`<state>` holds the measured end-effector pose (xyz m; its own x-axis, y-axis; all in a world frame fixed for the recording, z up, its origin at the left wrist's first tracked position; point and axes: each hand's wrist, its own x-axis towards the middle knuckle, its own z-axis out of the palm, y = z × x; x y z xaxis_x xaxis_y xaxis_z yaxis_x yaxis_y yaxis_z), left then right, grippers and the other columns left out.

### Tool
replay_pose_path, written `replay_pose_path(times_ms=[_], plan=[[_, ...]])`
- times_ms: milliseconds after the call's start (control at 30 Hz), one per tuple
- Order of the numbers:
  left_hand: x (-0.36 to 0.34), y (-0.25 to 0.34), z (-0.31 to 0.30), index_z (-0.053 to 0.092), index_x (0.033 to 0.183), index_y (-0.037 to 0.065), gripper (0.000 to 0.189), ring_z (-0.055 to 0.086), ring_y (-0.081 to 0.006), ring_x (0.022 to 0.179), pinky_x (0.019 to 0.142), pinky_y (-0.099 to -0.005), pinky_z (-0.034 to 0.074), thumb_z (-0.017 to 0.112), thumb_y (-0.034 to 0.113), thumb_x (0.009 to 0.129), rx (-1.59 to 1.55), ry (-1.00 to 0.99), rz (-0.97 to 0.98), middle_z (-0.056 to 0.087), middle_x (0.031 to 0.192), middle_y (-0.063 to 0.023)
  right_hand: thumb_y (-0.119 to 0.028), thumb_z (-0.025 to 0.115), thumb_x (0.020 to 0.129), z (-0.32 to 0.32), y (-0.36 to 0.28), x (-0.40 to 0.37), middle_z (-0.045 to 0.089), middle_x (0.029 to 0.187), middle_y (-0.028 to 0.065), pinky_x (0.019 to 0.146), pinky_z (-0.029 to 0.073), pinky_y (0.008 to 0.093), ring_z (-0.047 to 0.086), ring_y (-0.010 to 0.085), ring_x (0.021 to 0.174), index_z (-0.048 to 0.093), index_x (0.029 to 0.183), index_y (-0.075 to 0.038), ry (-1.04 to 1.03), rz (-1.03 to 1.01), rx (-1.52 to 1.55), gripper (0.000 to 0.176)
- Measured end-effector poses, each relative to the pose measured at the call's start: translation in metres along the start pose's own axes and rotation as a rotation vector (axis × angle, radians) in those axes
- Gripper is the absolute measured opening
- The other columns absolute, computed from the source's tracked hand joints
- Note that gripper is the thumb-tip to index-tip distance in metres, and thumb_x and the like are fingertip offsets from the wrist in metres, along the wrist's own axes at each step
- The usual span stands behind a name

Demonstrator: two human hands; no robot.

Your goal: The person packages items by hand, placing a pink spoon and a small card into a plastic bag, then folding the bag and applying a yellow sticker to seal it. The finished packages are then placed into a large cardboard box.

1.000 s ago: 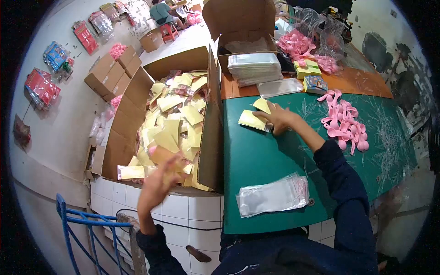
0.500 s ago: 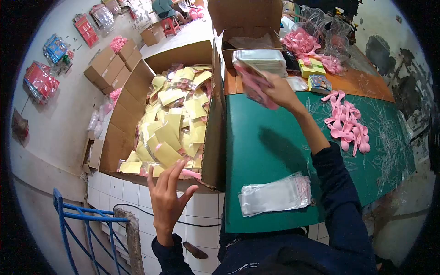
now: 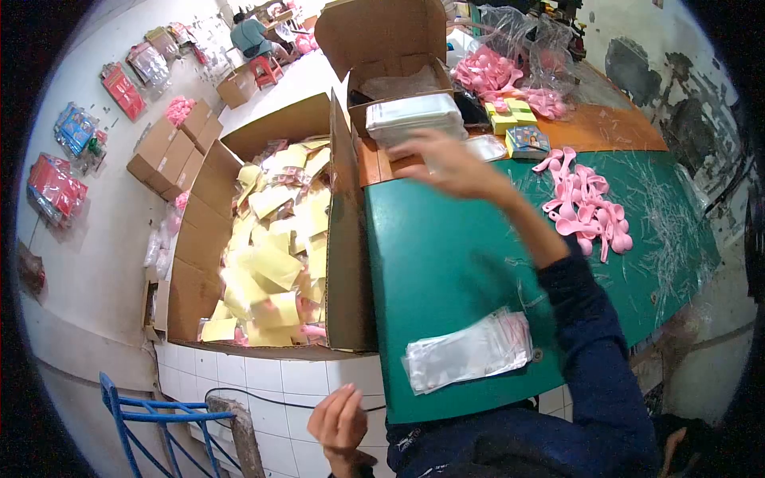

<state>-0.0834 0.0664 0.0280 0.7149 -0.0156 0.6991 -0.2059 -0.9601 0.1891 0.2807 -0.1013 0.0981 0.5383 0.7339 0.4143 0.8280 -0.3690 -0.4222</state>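
My right hand [image 3: 456,166], slightly blurred, is over the far left of the green table [image 3: 430,263], its fingers stretched toward the big cardboard box. Nothing shows in it. Near the table's front left corner, my left hand [image 3: 341,421] hangs over the floor, fingers curled together with nothing visible in them. The big box [image 3: 351,263] holds many clear packets with yellow cards [image 3: 275,267] and pink pieces. A stack of clear plastic bags [image 3: 470,350] lies at the table's near edge. Pink spoons [image 3: 586,203] are heaped on the right.
Behind the table are more clear bags [image 3: 416,113], an open carton [image 3: 390,48], small card packs [image 3: 527,140] and pink items in plastic [image 3: 488,70]. A blue metal frame [image 3: 159,414] stands at lower left. Another person [image 3: 249,36] sits far back.
The pink packet has left my right hand, whose fingers are now stretched out. My left hand has drawn back toward my body and its fingers have curled. The view has shifted slightly.
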Motion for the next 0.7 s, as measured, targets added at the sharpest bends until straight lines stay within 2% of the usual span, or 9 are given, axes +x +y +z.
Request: replay_pose_path(times_ms=[33, 67, 100, 133, 167, 233, 600, 633, 700], plan=[[-0.012, -0.001, -0.005, 0.063, 0.088, 0.003, 0.021, 0.063, -0.0261, 0.074, 0.064, -0.0333, 0.052, 0.056, -0.008, 0.071, 0.03, 0.012, -0.08, 0.065, 0.084, -0.0102, -0.032, 0.056, 0.085, -0.018, 0.043, -0.026, 0.055, 0.116, 0.0146, 0.098, 0.035, 0.0387, 0.048, 0.0293, 0.113, 0.058, 0.112, -0.009, -0.005, 0.11, -0.088, 0.036], [-0.023, -0.002, -0.01, 0.063, 0.088, 0.002, 0.021, 0.063, -0.0263, 0.072, 0.064, -0.0331, 0.051, 0.055, -0.009, 0.071, 0.058, 0.022, -0.161, 0.065, 0.082, -0.0105, -0.034, 0.054, 0.085, -0.019, 0.116, -0.064, 0.059, 0.104, 0.0163, 0.085, 0.043, 0.0415, 0.054, 0.0316, 0.098, 0.058, 0.111, -0.004, 0.158, 0.134, -0.117, 0.04], [-0.04, -0.003, -0.015, 0.062, 0.087, 0.002, 0.021, 0.062, -0.0266, 0.07, 0.063, -0.0333, 0.05, 0.055, -0.009, 0.071, 0.079, 0.005, -0.246, 0.065, 0.08, -0.0109, -0.033, 0.052, 0.085, -0.048, 0.138, -0.095, 0.06, 0.099, 0.0176, 0.082, 0.044, 0.0418, 0.056, 0.0337, 0.095, 0.06, 0.107, -0.007, -0.051, 0.472, -0.342, 0.035], [-0.05, -0.003, -0.017, 0.062, 0.087, 0.002, 0.021, 0.062, -0.0269, 0.068, 0.062, -0.0336, 0.049, 0.054, -0.01, 0.071, 0.1, -0.011, -0.332, 0.064, 0.079, -0.0112, -0.034, 0.052, 0.084, -0.053, 0.2, -0.147, 0.061, 0.096, 0.0191, 0.081, 0.044, 0.0426, 0.057, 0.0362, 0.092, 0.062, 0.105, -0.012, 0.119, 0.41, -0.296, 0.032], [-0.049, -0.002, -0.019, 0.061, 0.087, 0.001, 0.022, 0.061, -0.0269, 0.066, 0.061, -0.0342, 0.049, 0.053, -0.011, 0.07, 0.14, -0.005, -0.323, 0.063, 0.076, -0.0116, -0.028, 0.049, 0.087, -0.084, 0.183, -0.169, 0.057, 0.11, 0.0177, 0.085, 0.042, 0.0397, 0.053, 0.0337, 0.099, 0.061, 0.101, -0.002, -0.044, 0.759, -0.399, 0.031], [-0.049, -0.001, -0.015, 0.062, 0.087, 0.001, 0.028, 0.061, -0.0268, 0.064, 0.058, -0.0333, 0.049, 0.052, -0.012, 0.065, 0.133, -0.015, -0.321, 0.063, 0.074, -0.0117, -0.027, 0.049, 0.087, -0.091, 0.243, -0.244, 0.054, 0.116, 0.0175, 0.089, 0.041, 0.0389, 0.052, 0.0341, 0.104, 0.059, 0.106, -0.004, -0.072, 0.994, -0.545, 0.032], [0.016, 0.026, 0.031, 0.064, 0.089, 0.005, 0.025, 0.065, -0.0189, 0.07, 0.059, -0.0261, 0.05, 0.06, -0.004, 0.066, -0.112, -0.131, 0.051, 0.066, 0.078, -0.0062, -0.025, 0.049, 0.087, -0.041, 0.129, -0.243, 0.053, 0.118, 0.0164, 0.092, 0.039, 0.0387, 0.05, 0.0335, 0.106, 0.057, 0.111, -0.005, 0.105, 0.629, -0.284, 0.033], [0.017, 0.03, 0.032, 0.065, 0.089, 0.005, 0.025, 0.065, -0.0188, 0.069, 0.059, -0.0256, 0.05, 0.06, -0.004, 0.066, -0.112, -0.145, 0.065, 0.066, 0.078, -0.006, -0.023, 0.051, 0.086, -0.041, 0.119, -0.24, 0.058, 0.109, 0.0169, 0.086, 0.043, 0.0373, 0.055, 0.0311, 0.098, 0.059, 0.109, -0.004, 0.126, 0.602, -0.25, 0.032], [0.016, 0.031, 0.031, 0.065, 0.089, 0.004, 0.025, 0.064, -0.0191, 0.068, 0.058, -0.0257, 0.05, 0.06, -0.003, 0.066, -0.125, -0.171, 0.07, 0.066, 0.078, -0.0063, -0.022, 0.053, 0.085, -0.066, 0.087, -0.224, 0.061, 0.103, 0.0166, 0.082, 0.045, 0.0355, 0.058, 0.0282, 0.092, 0.059, 0.108, -0.002, -0.044, 0.761, -0.178, 0.031]])
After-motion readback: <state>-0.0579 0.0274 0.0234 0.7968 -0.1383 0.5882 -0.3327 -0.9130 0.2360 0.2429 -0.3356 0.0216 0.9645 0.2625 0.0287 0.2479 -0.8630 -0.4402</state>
